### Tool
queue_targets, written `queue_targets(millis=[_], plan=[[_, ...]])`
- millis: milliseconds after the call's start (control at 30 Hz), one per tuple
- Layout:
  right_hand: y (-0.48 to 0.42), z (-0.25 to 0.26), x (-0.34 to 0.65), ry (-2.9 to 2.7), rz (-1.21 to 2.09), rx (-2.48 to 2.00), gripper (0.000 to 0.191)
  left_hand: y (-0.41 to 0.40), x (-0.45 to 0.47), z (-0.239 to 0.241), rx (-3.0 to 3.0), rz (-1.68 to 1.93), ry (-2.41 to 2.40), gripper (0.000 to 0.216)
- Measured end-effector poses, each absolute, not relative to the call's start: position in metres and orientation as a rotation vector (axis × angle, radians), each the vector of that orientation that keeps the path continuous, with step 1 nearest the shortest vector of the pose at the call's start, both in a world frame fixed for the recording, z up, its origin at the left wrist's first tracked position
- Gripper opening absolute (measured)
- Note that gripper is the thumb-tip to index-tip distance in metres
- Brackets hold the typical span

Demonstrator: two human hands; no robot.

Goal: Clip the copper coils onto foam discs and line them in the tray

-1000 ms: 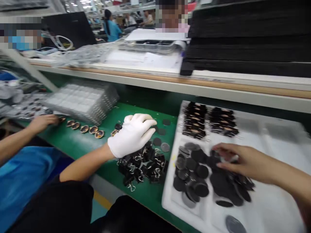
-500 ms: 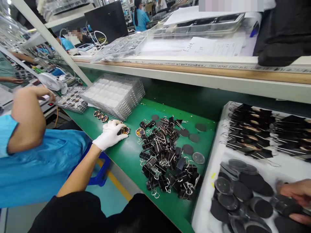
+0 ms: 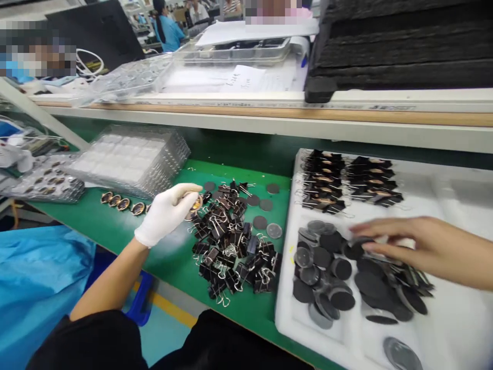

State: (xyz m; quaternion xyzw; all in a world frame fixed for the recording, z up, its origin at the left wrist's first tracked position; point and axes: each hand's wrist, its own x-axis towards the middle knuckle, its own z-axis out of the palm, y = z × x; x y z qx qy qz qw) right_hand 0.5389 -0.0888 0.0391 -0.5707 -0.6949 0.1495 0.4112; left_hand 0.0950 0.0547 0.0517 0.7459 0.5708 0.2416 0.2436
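My left hand (image 3: 167, 213), in a white glove, pinches a round gold-rimmed piece (image 3: 197, 203) by its edge, just left of the clip pile. Bare and slightly blurred, my right hand (image 3: 419, 241) is over the white foam tray (image 3: 442, 329). Its thumb and fingers close on a black disc (image 3: 356, 248). Below and left of that hand lie many loose black discs (image 3: 323, 257) and clear round covers (image 3: 304, 257). A heap of black binder clips (image 3: 227, 226) spreads over the green table between the hands. Similar gold-rimmed pieces (image 3: 123, 204) stand in a row left of the glove.
Stacked clear plastic trays (image 3: 127, 159) stand at the back left, beside a tray of round parts (image 3: 50, 177). Clipped pieces (image 3: 325, 177) line the foam tray's far end. A low shelf (image 3: 246, 123) crosses above the table. A co-worker's blue garment (image 3: 38, 288) is at left.
The view has swung right. My left hand has brought its gold-rimmed piece nearer the clip pile. My right hand has moved up across the discs, farther into view.
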Motion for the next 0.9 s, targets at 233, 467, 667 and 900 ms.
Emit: queue_targets(millis=[233, 467, 667, 900], plan=[[-0.070, 0.085, 0.473, -1.743, 0.092, -1.361, 0.018, 0.039, 0.232, 0.091, 1.950, 0.347, 0.831, 0.037], [-0.075, 0.058, 0.455, -2.124, -0.484, -1.180, 0.057, 0.046, 0.269, 0.074, 1.456, 0.375, 0.486, 0.053], [-0.072, 0.050, 0.444, -1.897, -0.082, -1.337, 0.059, 0.051, 0.265, 0.080, 1.722, 0.326, 0.492, 0.045], [-0.064, 0.049, 0.450, -1.156, 1.172, -1.359, 0.028, 0.057, 0.252, 0.087, 2.223, 0.133, 0.459, 0.065]])
